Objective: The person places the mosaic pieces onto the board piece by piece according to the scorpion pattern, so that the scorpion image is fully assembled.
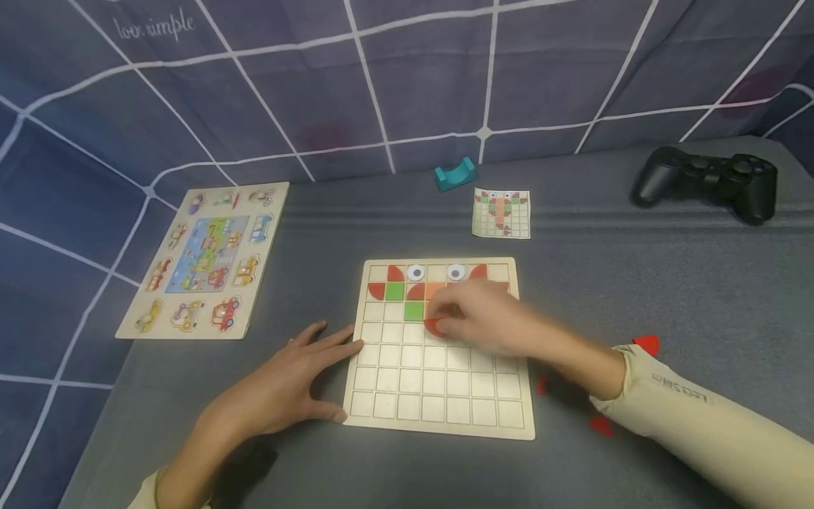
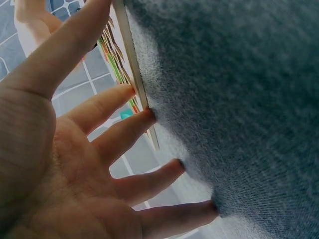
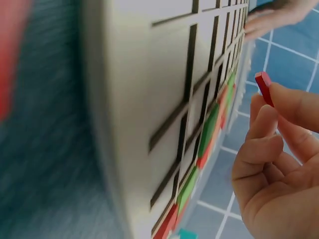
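Note:
A wooden grid board (image 1: pixel 422 382) lies flat on the grey cloth, its upper rows filled with red, green and orange tiles and two googly-eye tiles. Over those rows my right hand (image 1: pixel 486 314) pinches a red quarter-circle tile (image 1: pixel 435 326) between thumb and fingers; the right wrist view shows the red tile (image 3: pixel 264 87) held above the board's surface. My left hand (image 1: pixel 286 382) touches the board's left edge with spread fingers and thumb. Part of the orange and green tiles is hidden beneath the right hand.
A pattern card (image 1: pixel 516 223) and a teal holder (image 1: pixel 455 174) lie behind the board. Loose red tiles (image 1: pixel 647 344) are beside the right forearm. At left is a wooden vehicle puzzle (image 1: pixel 254 300); a black game controller (image 1: pixel 706 177) sits back right.

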### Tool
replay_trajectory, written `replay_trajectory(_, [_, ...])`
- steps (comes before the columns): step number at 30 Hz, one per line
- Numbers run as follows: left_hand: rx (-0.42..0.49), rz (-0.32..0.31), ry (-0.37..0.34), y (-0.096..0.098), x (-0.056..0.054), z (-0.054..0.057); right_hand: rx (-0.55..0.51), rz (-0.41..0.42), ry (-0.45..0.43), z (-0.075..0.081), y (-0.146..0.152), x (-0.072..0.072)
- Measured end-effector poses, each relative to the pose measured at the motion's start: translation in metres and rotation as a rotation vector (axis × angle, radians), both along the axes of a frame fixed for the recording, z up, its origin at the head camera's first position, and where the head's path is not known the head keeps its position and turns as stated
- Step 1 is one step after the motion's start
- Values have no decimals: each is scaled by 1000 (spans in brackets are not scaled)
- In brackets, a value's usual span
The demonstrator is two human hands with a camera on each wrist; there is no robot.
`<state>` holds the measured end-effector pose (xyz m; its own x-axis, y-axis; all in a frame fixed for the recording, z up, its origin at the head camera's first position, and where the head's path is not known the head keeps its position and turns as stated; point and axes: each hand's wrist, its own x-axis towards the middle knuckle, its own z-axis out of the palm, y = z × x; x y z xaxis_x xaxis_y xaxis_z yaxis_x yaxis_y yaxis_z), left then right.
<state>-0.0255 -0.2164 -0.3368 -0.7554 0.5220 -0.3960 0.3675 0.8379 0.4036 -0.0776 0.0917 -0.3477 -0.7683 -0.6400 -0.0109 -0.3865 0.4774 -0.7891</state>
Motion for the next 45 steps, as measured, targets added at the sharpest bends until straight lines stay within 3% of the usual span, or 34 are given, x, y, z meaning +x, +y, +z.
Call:
replay_trajectory(15, [15, -11, 49, -2, 2, -2, 157, -26, 44, -3, -39, -6])
replay_trajectory(45, [-13, -2, 41, -1, 2, -2, 246, -1, 132, -7, -43, -6])
